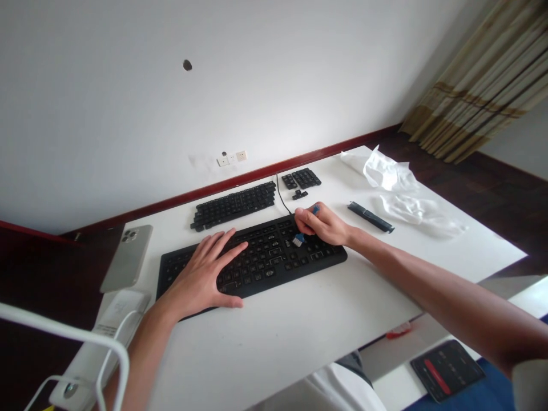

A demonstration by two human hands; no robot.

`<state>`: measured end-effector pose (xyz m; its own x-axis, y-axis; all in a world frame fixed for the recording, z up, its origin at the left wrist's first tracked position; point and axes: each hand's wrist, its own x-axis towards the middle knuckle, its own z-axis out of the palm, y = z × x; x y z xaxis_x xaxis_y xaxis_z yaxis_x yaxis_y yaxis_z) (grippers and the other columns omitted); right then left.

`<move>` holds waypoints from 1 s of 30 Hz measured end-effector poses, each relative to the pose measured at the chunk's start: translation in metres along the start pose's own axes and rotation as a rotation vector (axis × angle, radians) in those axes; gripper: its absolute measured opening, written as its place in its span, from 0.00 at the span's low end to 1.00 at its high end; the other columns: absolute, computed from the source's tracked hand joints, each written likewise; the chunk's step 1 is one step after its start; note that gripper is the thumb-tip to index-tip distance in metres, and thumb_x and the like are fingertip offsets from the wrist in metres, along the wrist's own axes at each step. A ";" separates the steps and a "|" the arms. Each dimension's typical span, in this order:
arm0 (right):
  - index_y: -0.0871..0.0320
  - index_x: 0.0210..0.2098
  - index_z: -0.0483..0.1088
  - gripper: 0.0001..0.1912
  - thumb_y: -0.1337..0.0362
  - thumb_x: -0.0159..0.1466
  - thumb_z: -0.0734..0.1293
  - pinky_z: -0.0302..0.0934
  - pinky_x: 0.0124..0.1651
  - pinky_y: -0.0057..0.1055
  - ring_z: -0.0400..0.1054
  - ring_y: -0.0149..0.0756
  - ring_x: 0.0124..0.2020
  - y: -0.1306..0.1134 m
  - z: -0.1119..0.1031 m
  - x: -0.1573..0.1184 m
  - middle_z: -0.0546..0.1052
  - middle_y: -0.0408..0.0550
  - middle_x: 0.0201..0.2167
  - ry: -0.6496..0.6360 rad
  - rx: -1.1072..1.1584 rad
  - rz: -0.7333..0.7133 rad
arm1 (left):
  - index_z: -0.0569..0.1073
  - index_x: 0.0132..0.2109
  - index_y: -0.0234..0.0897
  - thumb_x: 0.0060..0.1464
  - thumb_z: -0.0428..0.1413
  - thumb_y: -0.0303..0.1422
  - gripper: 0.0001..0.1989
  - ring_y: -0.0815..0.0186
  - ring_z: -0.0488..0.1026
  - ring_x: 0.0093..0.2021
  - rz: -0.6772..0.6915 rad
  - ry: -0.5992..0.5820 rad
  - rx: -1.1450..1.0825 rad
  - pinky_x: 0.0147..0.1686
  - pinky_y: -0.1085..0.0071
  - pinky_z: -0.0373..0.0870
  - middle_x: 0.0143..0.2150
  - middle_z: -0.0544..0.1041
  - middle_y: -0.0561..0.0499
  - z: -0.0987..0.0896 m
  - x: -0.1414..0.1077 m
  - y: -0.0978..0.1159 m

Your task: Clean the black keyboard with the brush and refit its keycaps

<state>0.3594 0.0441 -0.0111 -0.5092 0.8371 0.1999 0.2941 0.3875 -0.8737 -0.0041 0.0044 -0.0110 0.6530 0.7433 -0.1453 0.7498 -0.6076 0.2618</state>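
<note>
A black keyboard base [257,274] with its keycaps off lies on the white table. My left hand [205,274] rests flat over its left part, fingers spread. In my right hand [321,225], closed in a fist, is a small blue brush [299,240], its pale bristles pointing down at the right part of the base. Behind the base, removed keycaps [235,204] stand in rows, with a smaller group of keycaps [306,178] and a few loose caps [299,194] to their right.
A phone [127,257] and a white power strip [115,319] lie at the left edge. On the right are a black strip-like part [370,217] and crumpled clear plastic [389,171]. A dark device [447,370] sits below the table's front edge. A white wall stands behind.
</note>
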 end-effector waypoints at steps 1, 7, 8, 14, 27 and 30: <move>0.56 0.22 0.61 0.34 0.44 0.79 0.52 0.54 0.34 0.32 0.54 0.29 0.23 0.000 -0.001 0.000 0.63 0.41 0.20 0.033 0.000 0.000 | 0.49 0.79 0.59 0.50 0.62 0.67 0.57 0.37 0.41 0.79 0.001 -0.002 0.003 0.75 0.38 0.47 0.83 0.37 0.52 0.000 0.000 0.000; 0.56 0.22 0.63 0.34 0.43 0.78 0.52 0.55 0.34 0.33 0.56 0.30 0.23 -0.001 -0.006 0.001 0.65 0.42 0.20 -0.020 -0.018 0.012 | 0.49 0.79 0.59 0.50 0.62 0.67 0.57 0.37 0.42 0.79 0.011 -0.001 0.004 0.75 0.37 0.47 0.83 0.38 0.51 -0.001 0.001 0.001; 0.56 0.22 0.63 0.34 0.42 0.78 0.52 0.55 0.34 0.33 0.56 0.30 0.23 -0.001 -0.006 0.001 0.65 0.42 0.20 -0.017 -0.012 0.006 | 0.49 0.79 0.59 0.50 0.62 0.67 0.57 0.37 0.42 0.79 0.009 -0.002 0.003 0.75 0.37 0.47 0.83 0.38 0.51 -0.001 0.001 0.001; 0.55 0.22 0.63 0.34 0.42 0.77 0.53 0.56 0.34 0.33 0.56 0.31 0.23 -0.003 -0.004 0.000 0.65 0.42 0.20 0.009 -0.004 0.014 | 0.49 0.79 0.59 0.50 0.63 0.66 0.57 0.36 0.43 0.79 0.011 0.001 0.004 0.75 0.38 0.47 0.83 0.38 0.53 0.000 0.001 0.000; 0.56 0.22 0.64 0.35 0.39 0.76 0.53 0.55 0.36 0.34 0.57 0.32 0.25 0.002 -0.014 0.003 0.66 0.43 0.21 0.097 -0.113 0.061 | 0.49 0.79 0.60 0.50 0.63 0.66 0.56 0.35 0.43 0.79 0.001 0.000 -0.016 0.74 0.36 0.48 0.83 0.39 0.52 -0.002 -0.001 0.002; 0.56 0.25 0.66 0.33 0.41 0.76 0.54 0.58 0.36 0.34 0.61 0.33 0.26 -0.003 -0.012 0.002 0.69 0.44 0.23 0.097 -0.064 0.031 | 0.48 0.79 0.61 0.50 0.63 0.65 0.56 0.35 0.42 0.79 -0.001 -0.002 -0.014 0.74 0.36 0.49 0.83 0.38 0.52 -0.001 -0.001 0.001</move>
<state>0.3667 0.0491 -0.0027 -0.4190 0.8813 0.2183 0.3608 0.3823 -0.8507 -0.0040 0.0038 -0.0095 0.6528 0.7430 -0.1478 0.7487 -0.6030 0.2752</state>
